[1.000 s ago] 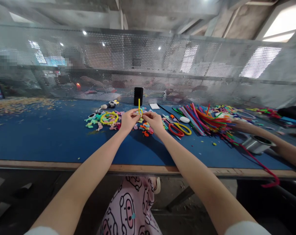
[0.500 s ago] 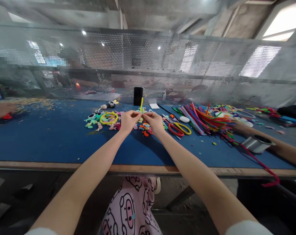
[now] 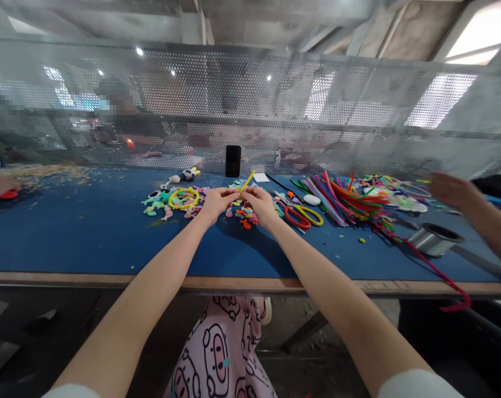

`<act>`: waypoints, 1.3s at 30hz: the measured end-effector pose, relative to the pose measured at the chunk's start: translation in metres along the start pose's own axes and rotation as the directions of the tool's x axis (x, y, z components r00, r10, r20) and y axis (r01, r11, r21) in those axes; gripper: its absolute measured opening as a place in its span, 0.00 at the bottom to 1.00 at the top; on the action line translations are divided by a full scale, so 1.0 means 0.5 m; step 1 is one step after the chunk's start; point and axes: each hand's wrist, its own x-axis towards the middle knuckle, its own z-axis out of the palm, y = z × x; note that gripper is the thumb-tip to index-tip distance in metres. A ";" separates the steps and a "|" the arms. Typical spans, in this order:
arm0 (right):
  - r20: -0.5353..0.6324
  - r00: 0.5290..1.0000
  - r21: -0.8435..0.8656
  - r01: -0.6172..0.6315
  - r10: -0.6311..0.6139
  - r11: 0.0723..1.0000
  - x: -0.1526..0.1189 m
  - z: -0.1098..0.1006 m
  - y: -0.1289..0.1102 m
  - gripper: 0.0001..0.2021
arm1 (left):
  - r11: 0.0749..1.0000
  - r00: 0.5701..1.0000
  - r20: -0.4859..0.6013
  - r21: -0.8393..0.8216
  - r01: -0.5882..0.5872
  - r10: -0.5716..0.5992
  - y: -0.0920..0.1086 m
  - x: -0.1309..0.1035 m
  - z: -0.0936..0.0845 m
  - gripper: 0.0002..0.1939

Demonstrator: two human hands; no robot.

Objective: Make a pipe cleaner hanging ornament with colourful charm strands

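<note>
A yellow pipe cleaner [image 3: 249, 178] is pinched between the fingertips of my left hand [image 3: 218, 203] and my right hand [image 3: 259, 203], which meet above the middle of the blue table. Its upper end sticks up and leans right; the lower part is hidden by my fingers. Below and between my hands lie small orange and multicoloured fuzzy pieces [image 3: 246, 224]. Left of my left hand, a yellow fuzzy ring [image 3: 184, 199] rests on pastel pieces [image 3: 153, 209]. Scissors with red and yellow handles [image 3: 298, 225] lie just right of my right hand.
A bundle of coloured pipe cleaners [image 3: 337, 199] and a wire spool [image 3: 435, 240] are on the right, near another person's hand [image 3: 447, 190]. At the far left is a co-worker's hand [image 3: 1, 188]. A black phone [image 3: 233, 161] stands before the perforated metal screen [image 3: 184, 83].
The yellow pipe cleaner has gone from nearly upright to slanting right. My hands stay almost in place. The person's hand at right has lifted off the pipe cleaner bundle and moved right.
</note>
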 end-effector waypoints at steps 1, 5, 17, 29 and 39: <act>0.007 1.000 -0.018 -0.002 0.002 1.000 0.000 -0.002 -0.002 0.16 | 1.000 1.000 0.002 -0.003 0.030 -0.030 0.001 0.000 -0.001 0.11; 0.007 1.000 -0.136 0.020 -0.019 0.991 0.001 -0.007 -0.005 0.19 | 0.999 0.999 0.010 -0.001 0.049 -0.049 0.004 -0.003 0.001 0.08; -0.008 1.000 -0.174 -0.018 0.017 0.985 0.004 -0.017 -0.009 0.17 | 0.998 0.999 0.044 -0.061 -0.007 0.010 -0.018 0.002 0.008 0.13; -0.045 0.985 -0.067 -0.168 0.165 0.984 0.008 -0.026 -0.004 0.13 | 0.992 0.991 0.063 0.030 -0.121 0.119 -0.022 0.004 0.014 0.08; 0.031 0.965 -0.065 -0.259 0.262 0.964 0.017 -0.035 0.002 0.14 | 0.910 0.946 0.113 0.259 -0.323 0.303 -0.026 0.006 0.002 0.15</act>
